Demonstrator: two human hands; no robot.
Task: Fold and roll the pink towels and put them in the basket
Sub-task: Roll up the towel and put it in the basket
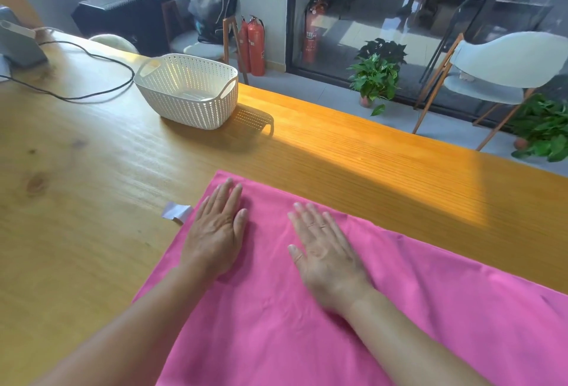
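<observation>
Wooden table (92, 170), sunlit along its far edge. On it: pink towel (307, 308) spread flat, white basket (187, 90), black cable (101, 63), small paper scrap (175, 211) beside the towel.

Office or shared workspace, long wooden table (92, 155), glass storefront doors (430, 16), fire extinguishers (256, 44), potted plants (376, 75)

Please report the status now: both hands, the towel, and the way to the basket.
Left hand and right hand open, flat on pink towel. Towel spread, not rolled. Basket empty, path clear.
</observation>
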